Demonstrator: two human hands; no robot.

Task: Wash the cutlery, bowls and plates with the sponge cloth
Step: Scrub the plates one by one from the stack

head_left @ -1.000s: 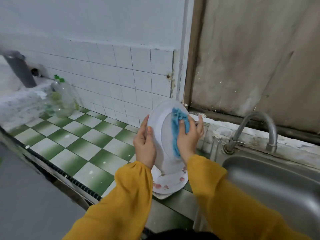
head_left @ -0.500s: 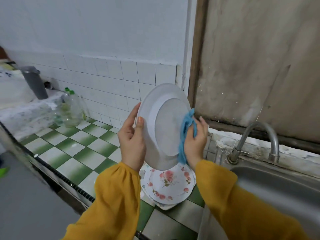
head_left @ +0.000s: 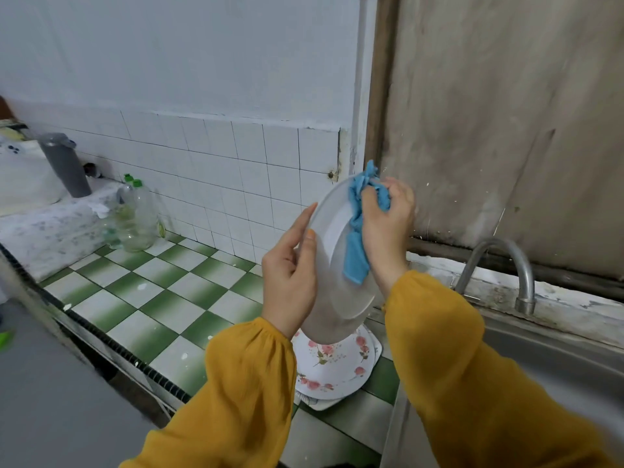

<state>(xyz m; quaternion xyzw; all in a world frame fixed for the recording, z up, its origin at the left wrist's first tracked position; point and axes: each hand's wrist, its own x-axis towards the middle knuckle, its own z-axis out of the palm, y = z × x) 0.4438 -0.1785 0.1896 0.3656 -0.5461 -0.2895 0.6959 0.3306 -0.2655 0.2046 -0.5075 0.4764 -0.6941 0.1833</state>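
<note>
I hold a white plate (head_left: 332, 275) nearly on edge above the counter, its underside turned toward me. My left hand (head_left: 290, 271) grips its left rim, thumb on the near face and fingers behind. My right hand (head_left: 388, 228) clutches a blue sponge cloth (head_left: 359, 231) and presses it against the plate's upper right part; one end of the cloth hangs down over the plate. Below the plate lies a stack of flowered plates (head_left: 332, 366) on the counter, beside the sink.
A steel sink (head_left: 557, 363) with a curved tap (head_left: 499, 275) lies at the right. The green-and-white tiled counter (head_left: 162, 295) stretches left, with clear plastic bottles (head_left: 136, 217) and a grey flask (head_left: 64, 163) near the tiled wall.
My right hand has carried the cloth from the plate's right edge up to its top. The plate has tilted more edge-on, and the view shifted slightly.
</note>
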